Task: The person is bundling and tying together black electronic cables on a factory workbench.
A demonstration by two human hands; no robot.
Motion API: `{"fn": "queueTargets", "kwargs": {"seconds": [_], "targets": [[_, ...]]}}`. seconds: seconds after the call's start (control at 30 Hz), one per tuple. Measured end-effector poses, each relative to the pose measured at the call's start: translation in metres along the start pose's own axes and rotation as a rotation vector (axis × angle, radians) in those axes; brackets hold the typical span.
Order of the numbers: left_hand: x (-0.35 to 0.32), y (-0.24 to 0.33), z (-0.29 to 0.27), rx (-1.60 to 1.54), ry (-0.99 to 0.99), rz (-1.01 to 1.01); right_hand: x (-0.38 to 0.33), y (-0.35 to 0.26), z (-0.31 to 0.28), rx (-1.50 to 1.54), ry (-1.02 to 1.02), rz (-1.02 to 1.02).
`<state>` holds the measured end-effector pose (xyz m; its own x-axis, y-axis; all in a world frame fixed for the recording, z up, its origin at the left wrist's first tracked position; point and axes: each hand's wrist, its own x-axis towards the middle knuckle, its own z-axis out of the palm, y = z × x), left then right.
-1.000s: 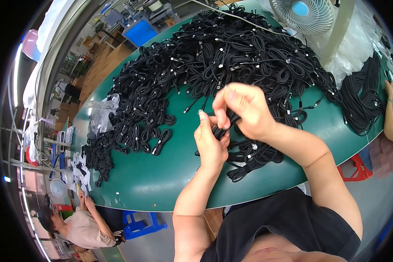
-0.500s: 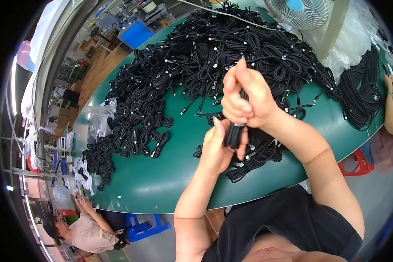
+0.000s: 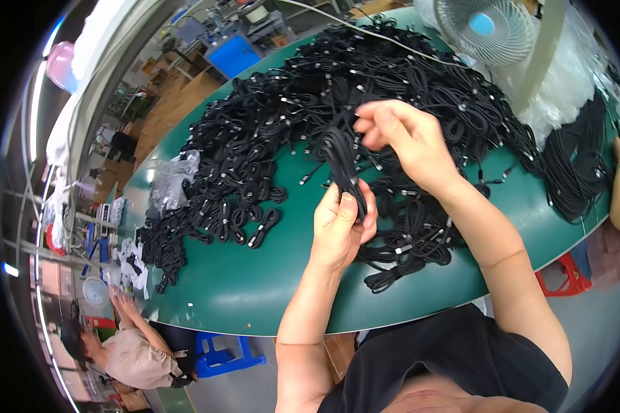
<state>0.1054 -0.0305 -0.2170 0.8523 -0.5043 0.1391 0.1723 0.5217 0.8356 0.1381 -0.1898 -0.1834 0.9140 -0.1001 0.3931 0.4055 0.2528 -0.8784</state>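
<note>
A coiled bundle of black cable (image 3: pixel 340 157) stands up out of my left hand (image 3: pixel 337 230), whose thumb and fingers are closed round its lower end. My right hand (image 3: pixel 415 143) is off to the upper right of the bundle, fingers loosely bent and apart, with nothing visible in them. Behind both hands spreads a large heap of black cables (image 3: pixel 406 76), many showing pale metal plugs. More coiled cables (image 3: pixel 413 237) lie just right of my left hand. A single small coil (image 3: pixel 264 228) rests at the heap's left edge.
The green table (image 3: pixel 255 296) curves round in front of me. A fan (image 3: pixel 486 31) and clear plastic sheeting (image 3: pixel 565 89) are at the back right, near long hanks of cable (image 3: pixel 572 158). A plastic bag (image 3: pixel 173 182) lies left. Co-workers (image 3: pixel 141 354) sit at both sides.
My right hand has let go of the cable bundle and moved up and right. The bundle now shows its long loops above my left hand. The view has shifted slightly.
</note>
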Motion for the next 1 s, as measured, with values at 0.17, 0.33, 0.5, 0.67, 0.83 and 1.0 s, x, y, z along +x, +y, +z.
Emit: {"fn": "queueTargets", "kwargs": {"seconds": [0.17,0.33,0.5,0.67,0.83,1.0], "targets": [[0.006,0.004,-0.013,0.384,0.154,0.211,-0.02,-0.014,0.009,-0.602,-0.218,-0.161],[0.003,0.004,-0.006,0.455,0.174,0.197,-0.026,-0.016,0.015,-0.785,-0.29,-0.153],[0.006,0.004,-0.007,0.583,0.166,0.167,-0.027,-0.004,0.014,-0.797,-0.215,-0.333],[0.001,0.016,-0.017,0.206,-0.013,-0.078,-0.025,-0.005,0.013,-0.709,-0.186,-0.38],[-0.004,0.017,-0.013,0.007,-0.155,-0.081,-0.016,-0.01,0.006,-0.477,-0.353,-0.161],[-0.006,0.022,-0.017,0.014,-0.191,-0.058,-0.019,-0.019,0.007,-0.465,-0.457,-0.183]]}}
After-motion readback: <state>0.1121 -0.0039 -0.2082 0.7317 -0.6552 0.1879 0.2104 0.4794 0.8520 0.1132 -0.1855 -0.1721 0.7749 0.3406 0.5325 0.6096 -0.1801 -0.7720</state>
